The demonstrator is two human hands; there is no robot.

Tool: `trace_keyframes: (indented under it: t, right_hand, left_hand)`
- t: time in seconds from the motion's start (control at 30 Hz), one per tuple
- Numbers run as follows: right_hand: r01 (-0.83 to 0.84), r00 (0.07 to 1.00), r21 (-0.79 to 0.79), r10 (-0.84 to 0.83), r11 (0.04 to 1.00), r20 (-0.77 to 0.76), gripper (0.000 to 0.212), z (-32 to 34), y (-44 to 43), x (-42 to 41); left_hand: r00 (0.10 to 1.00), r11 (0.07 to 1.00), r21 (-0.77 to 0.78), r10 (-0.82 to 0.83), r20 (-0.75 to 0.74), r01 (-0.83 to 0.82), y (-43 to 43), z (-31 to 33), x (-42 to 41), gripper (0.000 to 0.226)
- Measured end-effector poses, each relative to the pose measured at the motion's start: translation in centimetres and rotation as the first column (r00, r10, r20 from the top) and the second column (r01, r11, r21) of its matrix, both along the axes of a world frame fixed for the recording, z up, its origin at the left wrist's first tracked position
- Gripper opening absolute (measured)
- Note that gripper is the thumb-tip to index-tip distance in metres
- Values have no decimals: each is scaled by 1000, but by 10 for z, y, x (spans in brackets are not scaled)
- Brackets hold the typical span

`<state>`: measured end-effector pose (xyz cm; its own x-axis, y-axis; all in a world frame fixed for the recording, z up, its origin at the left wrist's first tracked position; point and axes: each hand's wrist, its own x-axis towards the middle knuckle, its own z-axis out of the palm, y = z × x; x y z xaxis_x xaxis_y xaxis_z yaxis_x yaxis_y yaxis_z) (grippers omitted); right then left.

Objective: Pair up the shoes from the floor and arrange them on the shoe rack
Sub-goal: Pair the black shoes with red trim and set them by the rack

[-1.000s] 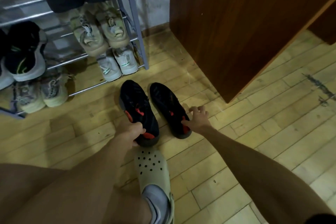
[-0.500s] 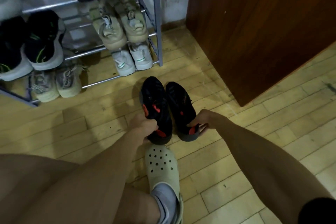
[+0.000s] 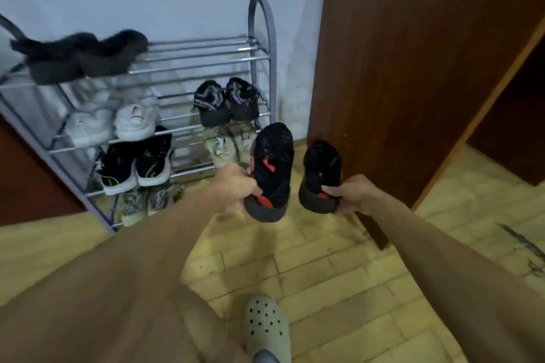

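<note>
Two black sneakers with red accents hang in the air in front of the shoe rack (image 3: 259, 26). My left hand (image 3: 236, 186) grips the heel of the left black sneaker (image 3: 272, 168). My right hand (image 3: 349, 194) grips the heel of the right black sneaker (image 3: 321, 171). Both shoes point toes away from me, a little apart, right of the rack's lower shelves. The grey metal rack stands against the white wall with several pairs on it; the right part of its top shelf is bare.
A dark wooden door (image 3: 413, 53) stands open just right of the rack, its lower edge near my right hand. On the rack sit black boots (image 3: 79, 53), white sneakers (image 3: 132, 121) and black patterned shoes (image 3: 227, 100). My foot in a grey-green clog (image 3: 267, 330) stands on the wooden floor.
Both hands lifted the black sneakers off the floor and raised them toward the rack. My view tilted up, showing the rack's top shelves.
</note>
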<state>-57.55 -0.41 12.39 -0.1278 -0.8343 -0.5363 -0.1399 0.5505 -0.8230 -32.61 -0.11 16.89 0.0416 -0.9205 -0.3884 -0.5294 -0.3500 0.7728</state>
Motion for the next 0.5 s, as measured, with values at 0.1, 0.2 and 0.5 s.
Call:
trace_keyframes:
  t: [0.1,0.2,0.5]
  right_hand:
    - [63,998,-157,-63,986,6,20,48,-11,5]
    - [69,995,-289,-87,955,-51,31,93,-23,14]
    - [-144,940,-588,-75,796,-332,33,199,-91,59]
  left_hand:
    - [999,994,-113,-4,-46,-1,0,55,3,15]
    - [992,975,-219,9,-126,-36,-2,103,12,23]
    - [918,899,-325,168,-359,-292,-47,186,66,32]
